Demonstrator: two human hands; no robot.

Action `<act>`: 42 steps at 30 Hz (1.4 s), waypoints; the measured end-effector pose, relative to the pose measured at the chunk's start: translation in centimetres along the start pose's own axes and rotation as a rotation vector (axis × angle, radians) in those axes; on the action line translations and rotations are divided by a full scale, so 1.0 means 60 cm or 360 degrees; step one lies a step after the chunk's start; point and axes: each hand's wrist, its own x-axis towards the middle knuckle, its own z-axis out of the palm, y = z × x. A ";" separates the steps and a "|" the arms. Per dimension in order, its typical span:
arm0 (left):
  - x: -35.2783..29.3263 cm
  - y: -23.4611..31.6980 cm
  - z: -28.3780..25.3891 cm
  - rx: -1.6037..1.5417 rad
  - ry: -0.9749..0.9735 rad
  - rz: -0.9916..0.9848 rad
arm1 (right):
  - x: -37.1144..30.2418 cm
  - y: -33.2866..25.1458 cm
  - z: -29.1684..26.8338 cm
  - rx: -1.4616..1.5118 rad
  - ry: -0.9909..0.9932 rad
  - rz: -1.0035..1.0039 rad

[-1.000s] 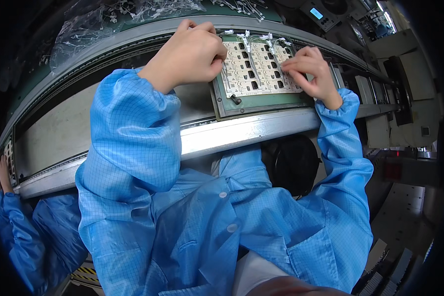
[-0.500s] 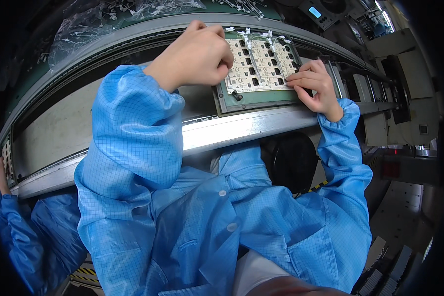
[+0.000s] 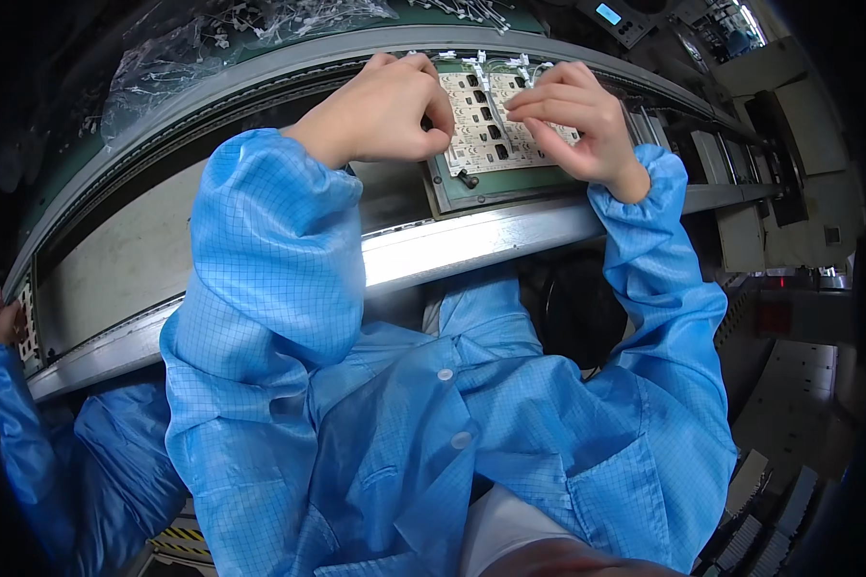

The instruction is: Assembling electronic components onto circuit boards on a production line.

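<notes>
A cream circuit-board panel with rows of dark openings lies in a green carrier. White wires with small connectors run over the panel from its far edge. At the panel's left edge is my left hand, its fingers curled in; whatever the fingertips hold, if anything, is hidden. My right hand hovers over the panel's right half and covers much of it. Its fingers point left toward the wire in the middle, with the thumb apart from them. A small black clip sits at the carrier's near left.
The carrier rests between the metal rails of a conveyor. Beyond the far rail lies a clear plastic bag with white wires, and loose wires beside it. At far left another person's hand is at a similar panel.
My right hand has lifted from the panel's right edge and moved left over the panel. My left hand stays at the left edge, nearly unmoved. The other person's hand has shifted slightly.
</notes>
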 end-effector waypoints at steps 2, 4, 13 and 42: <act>-0.001 -0.005 0.007 -0.0012 0.0155 0.0069 | 0.017 0.003 0.008 -0.0009 0.0009 -0.0071; -0.004 -0.001 0.007 -0.0021 0.0315 0.0134 | 0.034 -0.004 0.013 0.0013 0.0027 -0.0100; -0.002 0.010 -0.017 -0.0284 0.0291 0.0150 | 0.068 -0.007 0.041 0.0005 0.0104 0.0032; -0.025 -0.050 -0.068 -0.0078 0.0846 -0.0014 | -0.131 0.058 0.033 -0.1089 -0.0400 0.1486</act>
